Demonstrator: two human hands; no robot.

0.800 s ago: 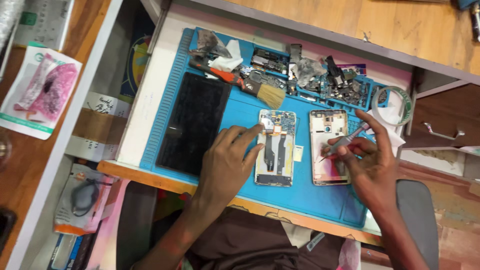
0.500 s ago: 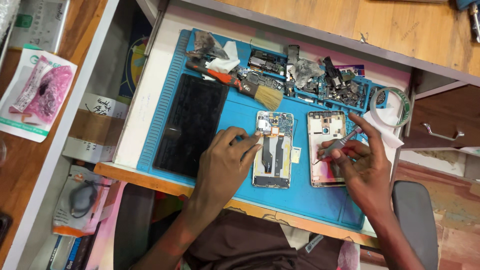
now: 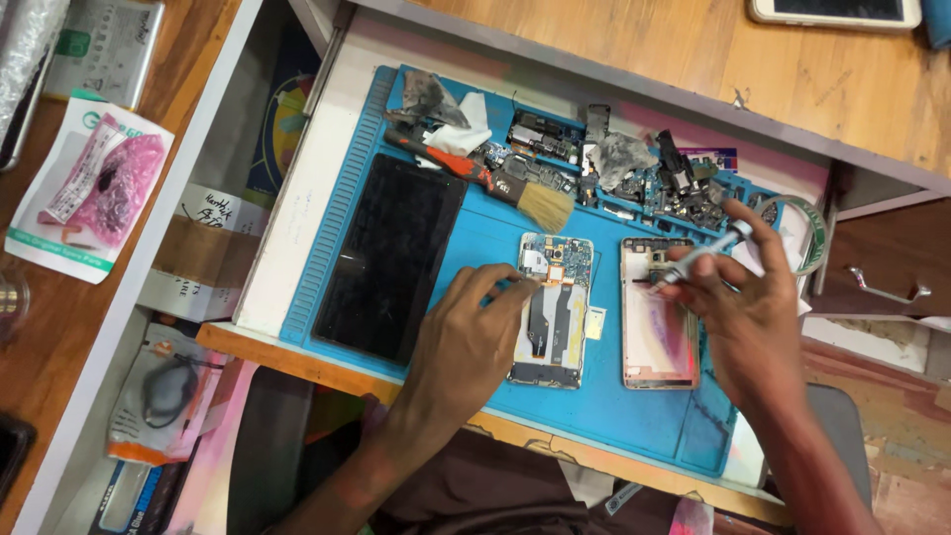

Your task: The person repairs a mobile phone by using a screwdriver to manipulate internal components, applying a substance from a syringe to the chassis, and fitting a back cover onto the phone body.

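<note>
An opened phone body (image 3: pixel 553 309) with bare boards lies on the blue work mat (image 3: pixel 634 416). My left hand (image 3: pixel 466 342) rests on its left side, fingertips on the upper board. Beside it on the right lies a pinkish back cover (image 3: pixel 656 327). My right hand (image 3: pixel 748 307) holds a small silver screwdriver (image 3: pixel 698 253), its tip pointing down at the top of the back cover.
A black screen panel (image 3: pixel 388 256) lies at the mat's left. A brush with an orange handle (image 3: pixel 495 183), loose phone parts (image 3: pixel 654 178) and a tape roll (image 3: pixel 802 233) line the mat's far edge. A packet (image 3: pixel 89 188) lies on the wooden table at left.
My left hand has slid a little left on the phone body, and my right hand has shifted the screwdriver slightly up toward the top of the back cover.
</note>
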